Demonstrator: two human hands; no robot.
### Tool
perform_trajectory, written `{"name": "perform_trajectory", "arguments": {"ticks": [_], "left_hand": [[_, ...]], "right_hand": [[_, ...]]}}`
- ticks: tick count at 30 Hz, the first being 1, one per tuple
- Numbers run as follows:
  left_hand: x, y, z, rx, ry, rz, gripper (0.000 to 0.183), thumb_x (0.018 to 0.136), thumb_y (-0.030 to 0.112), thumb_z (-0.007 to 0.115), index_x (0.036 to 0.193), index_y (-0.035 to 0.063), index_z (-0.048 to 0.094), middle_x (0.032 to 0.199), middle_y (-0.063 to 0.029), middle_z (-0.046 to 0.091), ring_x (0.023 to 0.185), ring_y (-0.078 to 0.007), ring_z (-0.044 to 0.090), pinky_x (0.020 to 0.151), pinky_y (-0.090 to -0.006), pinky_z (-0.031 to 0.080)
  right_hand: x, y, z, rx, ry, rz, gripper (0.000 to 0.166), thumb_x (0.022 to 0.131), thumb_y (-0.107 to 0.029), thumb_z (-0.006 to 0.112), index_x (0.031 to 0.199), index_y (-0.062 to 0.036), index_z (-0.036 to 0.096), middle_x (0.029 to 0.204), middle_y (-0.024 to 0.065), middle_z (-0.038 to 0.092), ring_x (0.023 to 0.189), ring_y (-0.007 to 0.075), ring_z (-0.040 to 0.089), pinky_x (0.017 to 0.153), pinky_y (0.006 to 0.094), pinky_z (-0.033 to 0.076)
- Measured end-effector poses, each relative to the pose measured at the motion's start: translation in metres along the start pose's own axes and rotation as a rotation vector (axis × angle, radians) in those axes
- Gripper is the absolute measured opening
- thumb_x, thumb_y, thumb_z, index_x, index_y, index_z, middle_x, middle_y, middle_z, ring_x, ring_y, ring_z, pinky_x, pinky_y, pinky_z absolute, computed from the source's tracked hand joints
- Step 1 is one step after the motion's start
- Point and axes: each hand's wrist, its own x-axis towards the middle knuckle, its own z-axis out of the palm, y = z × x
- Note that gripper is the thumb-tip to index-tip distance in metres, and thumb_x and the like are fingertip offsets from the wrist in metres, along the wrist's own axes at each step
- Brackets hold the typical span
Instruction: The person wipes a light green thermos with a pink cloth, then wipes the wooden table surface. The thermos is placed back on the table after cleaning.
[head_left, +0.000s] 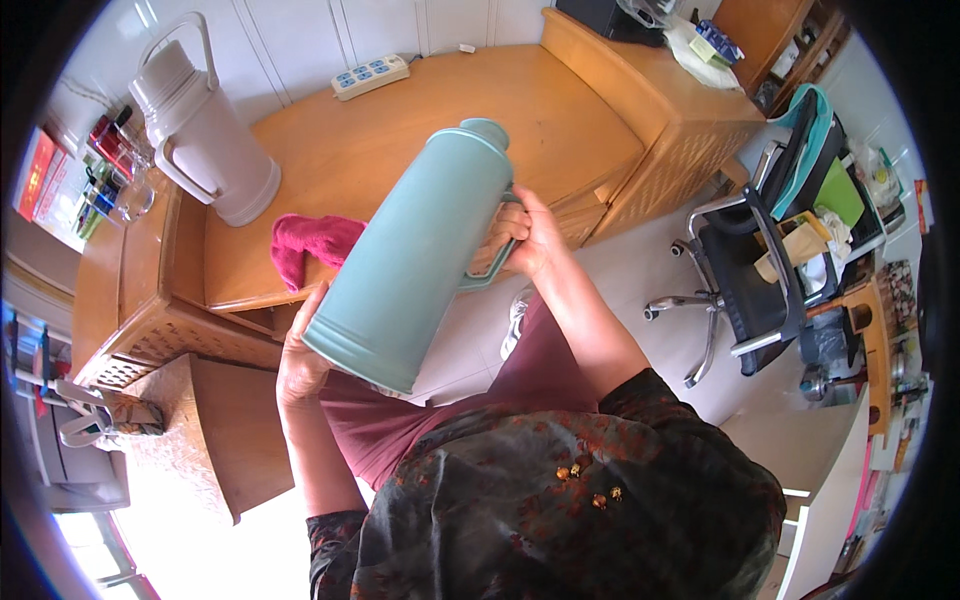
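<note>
A teal thermos flask (420, 255) is held tilted in front of me, its neck pointing up and away. My right hand (525, 232) is closed around its side handle. My left hand (304, 360) supports the base at the lower left, its fingers partly hidden behind the flask. Behind the flask, a crumpled magenta cloth (315, 244) lies on the wooden desk (450, 97), partly covered from view. A pale pinkish thermos flask (214, 142) with a raised carrying handle stands upright on the desk's left part.
A power strip (371, 77) lies at the desk's wall side. Glass cups (135, 199) stand at the far left. On the right is a black office chair (750, 277) with things on its seat. A wooden cabinet (247, 435) stands at lower left.
</note>
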Motion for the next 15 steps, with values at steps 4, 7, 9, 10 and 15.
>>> {"name": "perform_trajectory", "arguments": {"ticks": [4,7,9,10,15], "left_hand": [[-0.019,0.014,-0.005,-0.004,0.021,-0.009,0.071,0.077,-0.003,0.073,0.141,0.0049,0.042,0.139,-0.0117,0.049,0.124,-0.0230,0.051,0.102,-0.0378,0.043],[-0.033,0.024,-0.004,0.019,0.041,0.018,0.078,0.074,0.006,0.079,0.141,0.0027,0.039,0.139,-0.0126,0.049,0.124,-0.0231,0.051,0.102,-0.0378,0.043],[-0.041,0.029,-0.010,-0.003,0.121,-0.009,0.081,0.072,0.009,0.081,0.141,0.0021,0.039,0.139,-0.0129,0.049,0.123,-0.0232,0.051,0.102,-0.0385,0.043],[-0.045,0.033,-0.009,0.193,0.187,-0.011,0.098,0.068,0.038,0.085,0.144,0.0020,0.033,0.138,-0.0141,0.048,0.123,-0.0249,0.050,0.104,-0.0410,0.042],[-0.040,0.079,0.000,0.370,0.182,0.139,0.087,0.067,0.032,0.086,0.137,0.0039,0.042,0.129,-0.0105,0.054,0.115,-0.0219,0.055,0.098,-0.0354,0.047]], "right_hand": [[0.009,0.024,-0.001,-0.054,0.061,-0.028,0.035,0.093,-0.030,0.055,0.063,-0.0153,0.044,0.043,-0.0097,0.029,0.036,0.0040,0.029,0.037,0.0195,0.025],[0.015,0.039,-0.002,0.009,0.073,0.028,0.034,0.093,-0.029,0.055,0.064,-0.0152,0.045,0.043,-0.0096,0.030,0.036,0.0041,0.029,0.036,0.0187,0.026],[0.016,0.045,-0.002,0.096,0.068,0.108,0.034,0.094,-0.028,0.054,0.064,-0.0152,0.045,0.043,-0.0092,0.031,0.036,0.0042,0.030,0.036,0.0185,0.029],[0.017,0.048,-0.002,0.135,0.062,0.132,0.034,0.094,-0.027,0.054,0.064,-0.0150,0.045,0.043,-0.0091,0.031,0.036,0.0042,0.030,0.037,0.0185,0.029],[0.012,0.069,0.015,0.292,0.042,0.148,0.031,0.095,-0.022,0.051,0.066,-0.0131,0.045,0.045,-0.0080,0.034,0.037,0.0041,0.033,0.039,0.0183,0.034]]}}
